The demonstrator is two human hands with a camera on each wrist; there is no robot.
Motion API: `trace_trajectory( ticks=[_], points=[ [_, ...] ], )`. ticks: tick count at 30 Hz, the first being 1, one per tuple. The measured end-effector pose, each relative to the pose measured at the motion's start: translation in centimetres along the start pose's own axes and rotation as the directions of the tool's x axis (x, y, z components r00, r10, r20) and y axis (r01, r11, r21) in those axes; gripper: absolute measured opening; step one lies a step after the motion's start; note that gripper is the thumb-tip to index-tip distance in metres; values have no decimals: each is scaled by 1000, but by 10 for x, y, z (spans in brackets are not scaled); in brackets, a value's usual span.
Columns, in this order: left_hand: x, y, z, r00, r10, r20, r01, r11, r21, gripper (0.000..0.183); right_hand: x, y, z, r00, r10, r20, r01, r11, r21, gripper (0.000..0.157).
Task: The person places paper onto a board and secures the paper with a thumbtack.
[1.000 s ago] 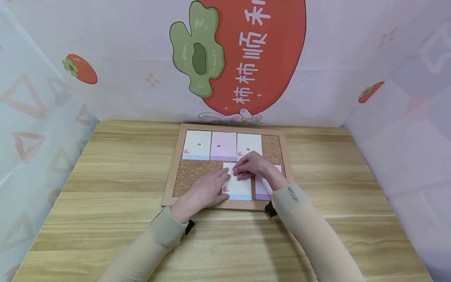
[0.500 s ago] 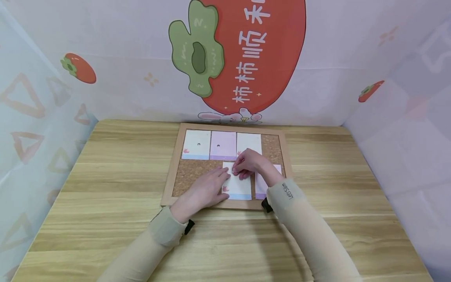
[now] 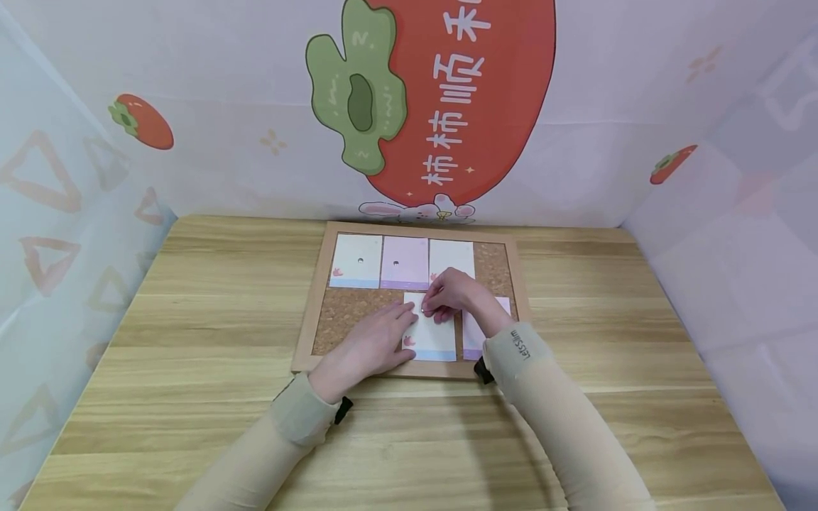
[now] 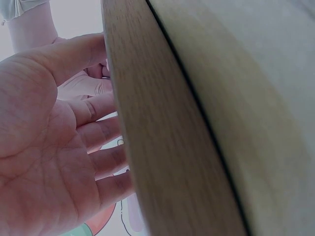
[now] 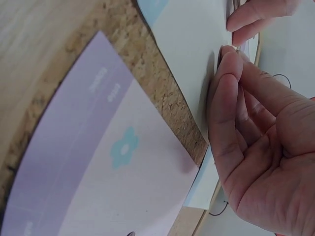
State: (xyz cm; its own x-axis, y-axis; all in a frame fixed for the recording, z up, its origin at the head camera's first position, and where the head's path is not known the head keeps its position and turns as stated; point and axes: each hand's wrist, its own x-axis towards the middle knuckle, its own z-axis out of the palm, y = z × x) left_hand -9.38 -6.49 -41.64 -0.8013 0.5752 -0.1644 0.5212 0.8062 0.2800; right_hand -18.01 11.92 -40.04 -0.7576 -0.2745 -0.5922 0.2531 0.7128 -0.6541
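Note:
A wood-framed cork board [image 3: 358,312] lies on the table, with a white note card [image 3: 436,344] in its lower row. My left hand [image 3: 373,341] rests on that card's left side, fingers straight and spread; in the left wrist view these fingers [image 4: 106,160] reach past the wooden frame edge. Above, my right hand [image 3: 456,294] pinches a tiny silvery thumbtack [image 3: 422,310] between thumb and fingertips, against the card's upper part. Most of the tack is hidden by the fingers. A purple card [image 5: 133,162] lies just right, partly under my right wrist.
Along the board's top row are a white card [image 3: 351,277], a purple card [image 3: 405,248] and another white card [image 3: 452,254]. Silvery tacks show on the left two. A printed fabric backdrop [image 3: 243,156] stands behind the wooden table [image 3: 211,355].
My right wrist and forearm have shifted slightly left, and the hand now covers the tack on the third top card. The fingertips stay at the same spot. My left hand has not moved.

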Motion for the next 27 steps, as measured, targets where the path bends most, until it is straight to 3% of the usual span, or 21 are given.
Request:
trace_trajectory(
  ticks=[27],
  points=[
    [1, 1, -1, 1000, -21, 19, 21, 1000, -6, 64, 0, -2, 1, 1000, 5, -16, -6, 998, -60, 10]
  ],
)
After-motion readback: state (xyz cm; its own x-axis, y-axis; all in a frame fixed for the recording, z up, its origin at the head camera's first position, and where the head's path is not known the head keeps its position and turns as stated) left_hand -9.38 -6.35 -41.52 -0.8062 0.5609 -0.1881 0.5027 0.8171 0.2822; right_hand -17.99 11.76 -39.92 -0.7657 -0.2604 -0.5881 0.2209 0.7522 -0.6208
